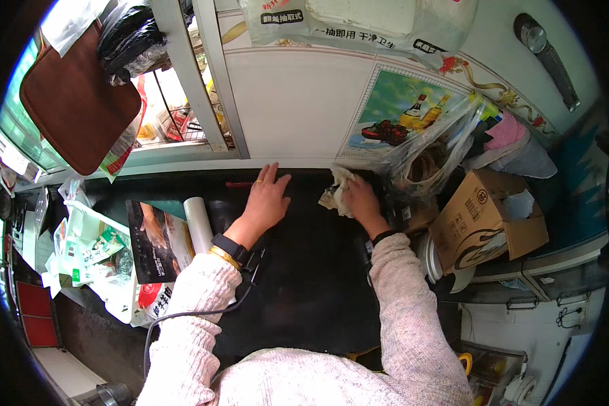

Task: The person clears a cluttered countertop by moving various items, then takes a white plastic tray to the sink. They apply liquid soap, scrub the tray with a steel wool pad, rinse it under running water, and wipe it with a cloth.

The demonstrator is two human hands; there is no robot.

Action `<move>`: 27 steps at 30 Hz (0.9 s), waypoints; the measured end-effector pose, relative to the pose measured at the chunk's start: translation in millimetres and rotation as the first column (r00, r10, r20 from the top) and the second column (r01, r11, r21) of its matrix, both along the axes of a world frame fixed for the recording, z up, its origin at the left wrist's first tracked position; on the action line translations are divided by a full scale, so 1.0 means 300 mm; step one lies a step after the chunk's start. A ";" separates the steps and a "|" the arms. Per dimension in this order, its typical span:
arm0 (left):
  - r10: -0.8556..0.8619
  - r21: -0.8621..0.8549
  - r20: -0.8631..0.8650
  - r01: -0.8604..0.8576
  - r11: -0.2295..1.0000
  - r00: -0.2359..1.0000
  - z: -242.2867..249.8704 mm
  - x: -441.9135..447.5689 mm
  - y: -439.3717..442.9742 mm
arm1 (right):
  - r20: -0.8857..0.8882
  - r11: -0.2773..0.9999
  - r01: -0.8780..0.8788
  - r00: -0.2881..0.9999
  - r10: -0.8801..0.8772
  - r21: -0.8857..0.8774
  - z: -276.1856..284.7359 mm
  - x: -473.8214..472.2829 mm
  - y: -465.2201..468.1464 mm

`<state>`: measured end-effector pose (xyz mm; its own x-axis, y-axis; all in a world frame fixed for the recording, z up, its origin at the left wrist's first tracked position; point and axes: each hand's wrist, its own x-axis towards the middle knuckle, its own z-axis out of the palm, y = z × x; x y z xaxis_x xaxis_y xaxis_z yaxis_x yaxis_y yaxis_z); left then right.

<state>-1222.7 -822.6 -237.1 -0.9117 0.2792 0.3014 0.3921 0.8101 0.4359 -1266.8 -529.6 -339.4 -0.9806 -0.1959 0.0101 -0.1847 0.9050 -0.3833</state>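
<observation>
Near the back of the black countertop (304, 284), my right hand (361, 199) grips a crumpled, stained cloth (339, 193) and presses it on the surface. My left hand (270, 195) is empty, its fingers spread over the counter's back part. A thin red object (238, 184) lies just left of its fingers, close to the wall. Beside my left wrist lies a white roll (198, 223). A dark cable runs under my left forearm to a black item partly hidden by the wrist.
On the left stand a white plastic basket (99, 215) with packets and a dark printed box (157, 241). To the right are an open cardboard box (469, 218), a clear plastic bag (431, 157) and stacked white lids (429, 256). A tiled wall (294, 101) bounds the back.
</observation>
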 end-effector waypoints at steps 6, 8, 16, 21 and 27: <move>-0.062 0.046 0.028 0.060 0.997 0.998 -0.004 0.027 -0.031 | -0.027 0.988 -0.157 0.987 0.157 -0.005 0.007 0.132 -0.296; -0.033 0.035 -0.011 0.033 0.999 0.999 0.089 -0.002 -0.067 | -0.060 0.958 -0.278 0.960 0.274 -0.075 0.172 0.105 -0.404; 0.237 0.343 -0.383 -0.101 0.934 0.893 0.451 0.007 -0.283 | -0.915 0.955 -0.253 0.329 0.233 0.152 0.879 -0.233 -0.698; 0.193 0.259 -0.400 -0.091 0.962 0.896 0.477 0.085 -0.382 | -0.653 0.838 -0.298 0.527 0.544 0.457 0.644 -0.158 -0.714; 0.175 0.170 -0.434 -0.110 0.979 0.884 0.599 0.095 -0.492 | -0.774 0.806 -0.546 0.402 0.489 0.226 0.760 -0.108 -0.785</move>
<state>-1194.2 -970.2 -57.3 -0.6997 0.0833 0.7096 0.4557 0.8170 0.3534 -1299.1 -765.1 -111.6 -0.2793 -0.6345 0.7207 -0.8502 0.5122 0.1214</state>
